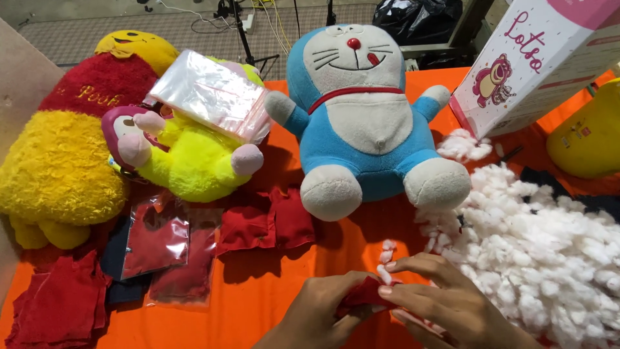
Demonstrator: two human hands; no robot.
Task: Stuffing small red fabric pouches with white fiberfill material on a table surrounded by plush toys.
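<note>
At the near edge of the orange table [271, 304], low in the head view, left hand [320, 310] and right hand [445, 304] closed together on a small red cloth piece [363, 292]. Left fingers curled round its near side, pinching it; right fingers [413, 265] pressed down over its far side, with a tuft of white stuffing [385, 257] poking up just beside the fingertips. Cloth bunched between both palms, long axis roughly left to right, most of it hidden by the fingers. Big heap of stuffing [549, 239] to the right, touching or nearly touching the right hand, so nearer that side; left hand well apart from it. Straight ahead, blue cat plush [361, 123] seated upright, feet toward the hands, apart from them by a bare strip of table. Red cloth pieces [265, 223] and bagged ones [158, 239] off to the left, near but not touching. Bare orange surface to the left of the hands; crowded by stuffing on the right; table edge just below the wrists.
</note>
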